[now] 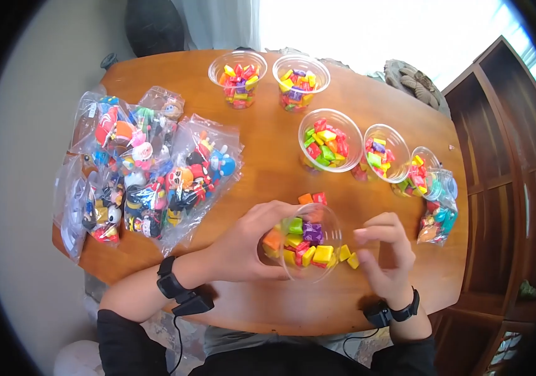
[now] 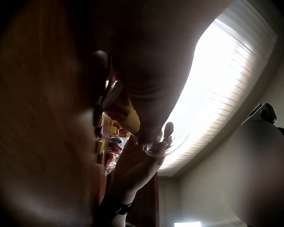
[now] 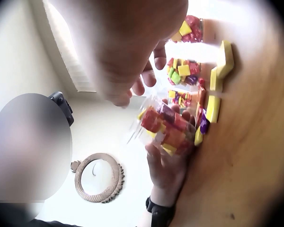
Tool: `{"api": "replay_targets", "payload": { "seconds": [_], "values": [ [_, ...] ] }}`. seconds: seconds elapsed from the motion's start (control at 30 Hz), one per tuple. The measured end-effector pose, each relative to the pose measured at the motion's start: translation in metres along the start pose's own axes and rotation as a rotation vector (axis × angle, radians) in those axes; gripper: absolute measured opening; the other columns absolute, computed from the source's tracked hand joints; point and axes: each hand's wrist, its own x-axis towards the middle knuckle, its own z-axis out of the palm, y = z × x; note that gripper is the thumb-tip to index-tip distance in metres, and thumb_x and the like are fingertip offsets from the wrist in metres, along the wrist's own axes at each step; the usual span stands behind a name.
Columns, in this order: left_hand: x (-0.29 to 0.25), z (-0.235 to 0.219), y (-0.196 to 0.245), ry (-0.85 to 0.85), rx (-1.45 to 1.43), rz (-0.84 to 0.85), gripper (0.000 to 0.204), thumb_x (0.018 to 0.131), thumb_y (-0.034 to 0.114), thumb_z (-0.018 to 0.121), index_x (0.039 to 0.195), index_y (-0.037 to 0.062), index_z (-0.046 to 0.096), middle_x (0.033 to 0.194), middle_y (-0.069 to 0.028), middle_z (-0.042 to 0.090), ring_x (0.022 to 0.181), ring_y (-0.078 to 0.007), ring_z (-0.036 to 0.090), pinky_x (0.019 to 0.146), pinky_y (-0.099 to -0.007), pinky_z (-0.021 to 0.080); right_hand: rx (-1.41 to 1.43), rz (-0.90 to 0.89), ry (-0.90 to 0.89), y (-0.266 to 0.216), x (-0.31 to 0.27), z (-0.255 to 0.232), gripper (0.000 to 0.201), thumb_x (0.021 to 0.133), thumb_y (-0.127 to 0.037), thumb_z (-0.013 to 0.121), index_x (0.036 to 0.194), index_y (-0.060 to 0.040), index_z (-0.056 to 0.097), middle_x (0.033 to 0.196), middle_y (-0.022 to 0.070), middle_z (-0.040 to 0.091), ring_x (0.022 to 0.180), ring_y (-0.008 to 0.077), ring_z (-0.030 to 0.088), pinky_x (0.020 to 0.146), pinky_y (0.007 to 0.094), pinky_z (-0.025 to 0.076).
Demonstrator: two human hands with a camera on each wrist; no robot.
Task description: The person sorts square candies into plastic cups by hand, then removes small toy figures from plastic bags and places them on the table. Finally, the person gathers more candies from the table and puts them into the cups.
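Note:
My left hand (image 1: 243,241) grips a clear plastic cup (image 1: 334,229) from its left side, fingers and thumb curled round it. The cup is tilted, its mouth toward the right, and wrapped candies (image 1: 312,233) in yellow, red, green, orange and purple fill part of it. In the right wrist view the same cup (image 3: 163,125) leans low over the table. Just right of the rim, my right hand (image 1: 390,254) hovers with bent fingers, thumb and forefinger apart and nothing between them. Yellow candies (image 1: 349,255) lie on the table between cup and right hand.
Orange and red candies (image 1: 312,198) lie beyond the held cup. Several candy-filled cups (image 1: 238,81) stand along the far and right side of the wooden table (image 1: 268,150). Bags of small figurines (image 1: 149,169) cover the left, and another bag (image 1: 438,216) sits at the right edge.

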Motion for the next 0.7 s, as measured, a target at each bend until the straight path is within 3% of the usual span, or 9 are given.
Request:
{"api": "replay_targets", "payload": {
  "seconds": [0.07,0.1,0.17,0.2,0.3,0.47,0.57,0.7],
  "values": [
    [0.005,-0.002,0.004,0.042,-0.116,-0.021,0.090,0.081,0.018,0.096,0.159,0.0054,0.052,0.149,-0.0151,0.062,0.141,-0.0306,0.060,0.120,-0.0429,0.046,0.091,0.177,0.040,0.002,-0.003,-0.016,0.037,0.086,-0.001,0.086,0.121,-0.0020,0.072,0.115,0.0157,0.068,0.106,0.0273,0.066,0.095,0.0365,0.053],
    [0.006,-0.002,0.002,0.049,-0.120,-0.017,0.090,0.081,0.018,0.096,0.159,0.0054,0.052,0.149,-0.0151,0.062,0.141,-0.0306,0.060,0.120,-0.0429,0.046,0.085,0.175,0.033,0.000,0.004,-0.025,0.037,0.086,-0.001,0.086,0.121,-0.0020,0.072,0.115,0.0157,0.068,0.106,0.0273,0.066,0.095,0.0365,0.053],
    [0.004,-0.001,-0.003,0.146,-0.123,-0.009,0.089,0.082,0.016,0.094,0.159,0.0037,0.051,0.152,-0.0145,0.060,0.143,-0.0274,0.059,0.121,-0.0406,0.045,-0.131,0.196,-0.355,-0.005,0.021,-0.038,0.041,0.084,-0.004,0.088,0.122,-0.0041,0.072,0.119,0.0147,0.067,0.113,0.0312,0.062,0.102,0.0404,0.050],
    [0.004,-0.001,-0.003,0.167,-0.130,-0.031,0.089,0.083,0.016,0.094,0.159,0.0025,0.050,0.153,-0.0139,0.060,0.144,-0.0263,0.059,0.122,-0.0398,0.044,-0.169,0.226,-0.429,-0.005,0.021,-0.036,0.041,0.081,-0.008,0.091,0.119,-0.0078,0.074,0.123,0.0119,0.065,0.119,0.0339,0.059,0.107,0.0449,0.048],
    [0.004,-0.002,0.000,0.181,-0.202,-0.101,0.090,0.083,0.016,0.094,0.160,0.0027,0.050,0.153,-0.0135,0.059,0.144,-0.0252,0.058,0.123,-0.0393,0.045,-0.226,0.167,-0.551,0.006,0.014,-0.022,0.039,0.080,-0.011,0.093,0.115,-0.0101,0.075,0.125,0.0095,0.065,0.121,0.0340,0.058,0.107,0.0468,0.049],
    [0.004,-0.001,-0.003,0.163,-0.168,-0.076,0.090,0.081,0.017,0.096,0.158,0.0032,0.051,0.150,-0.0135,0.061,0.142,-0.0256,0.060,0.120,-0.0398,0.046,-0.231,0.156,-0.534,0.013,0.009,-0.015,0.032,0.080,-0.010,0.093,0.107,-0.0101,0.075,0.122,0.0078,0.065,0.120,0.0330,0.059,0.105,0.0454,0.050],
    [0.003,-0.003,-0.003,0.098,-0.137,-0.056,0.096,0.076,0.021,0.104,0.155,0.0049,0.053,0.156,-0.0147,0.058,0.142,-0.0272,0.059,0.121,-0.0420,0.047,-0.206,0.145,-0.507,0.015,0.009,-0.017,0.031,0.080,-0.008,0.093,0.105,-0.0090,0.074,0.114,0.0069,0.068,0.114,0.0328,0.062,0.104,0.0448,0.049],
    [0.003,-0.001,-0.003,0.083,-0.060,0.000,0.095,0.077,0.024,0.103,0.156,0.0028,0.053,0.150,-0.0159,0.061,0.135,-0.0292,0.064,0.115,-0.0413,0.051,-0.182,0.070,-0.279,0.009,0.007,-0.017,0.034,0.078,0.000,0.094,0.105,-0.0092,0.074,0.104,0.0079,0.070,0.097,0.0281,0.067,0.085,0.0385,0.054]
  ]
}}
